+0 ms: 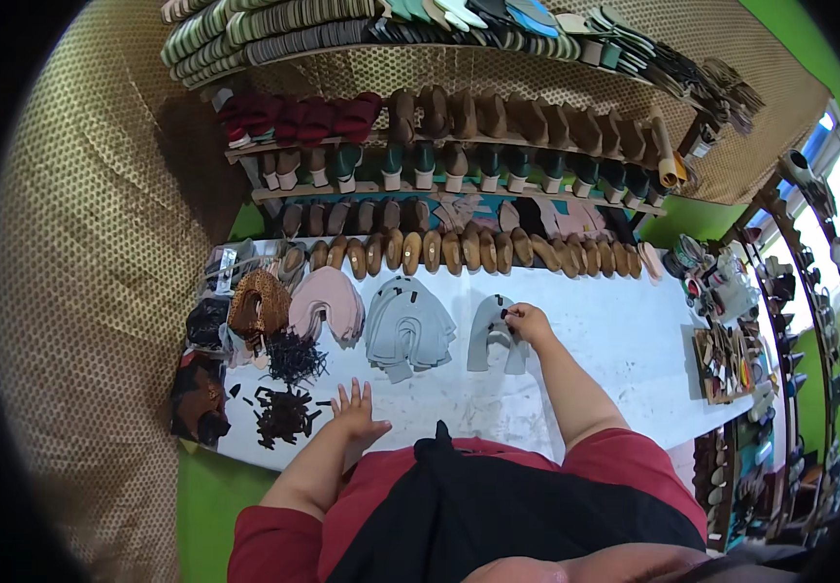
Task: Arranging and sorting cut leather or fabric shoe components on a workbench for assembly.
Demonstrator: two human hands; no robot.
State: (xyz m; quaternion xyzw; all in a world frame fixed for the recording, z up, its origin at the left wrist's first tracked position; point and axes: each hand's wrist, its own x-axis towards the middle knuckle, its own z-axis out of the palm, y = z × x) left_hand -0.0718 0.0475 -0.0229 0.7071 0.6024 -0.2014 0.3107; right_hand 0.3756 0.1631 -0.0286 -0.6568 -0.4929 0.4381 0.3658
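Note:
A single grey horseshoe-shaped shoe upper piece point(481, 335) lies flat on the white table in front of me. My right hand point(529, 324) is at its right side, thumb and fingers pinched on a small dark strip point(505, 313) at the curve. Another small dark bit shows at the top of that piece. Left of it sits a stack of like grey upper pieces point(408, 335), with a dark strip on top. My left hand point(354, 413) hovers or rests near the table's front edge, fingers spread, holding nothing. Beside it lies a pile of short dark strips point(284, 416).
Pink upper pieces point(326, 303), leopard-print pieces point(257, 303) and a black strip heap point(296, 356) lie at left. A row of brown shoe lasts point(449, 253) lines the back. Shelves of shoes rise behind. A wooden tool box point(726, 364) stands at right.

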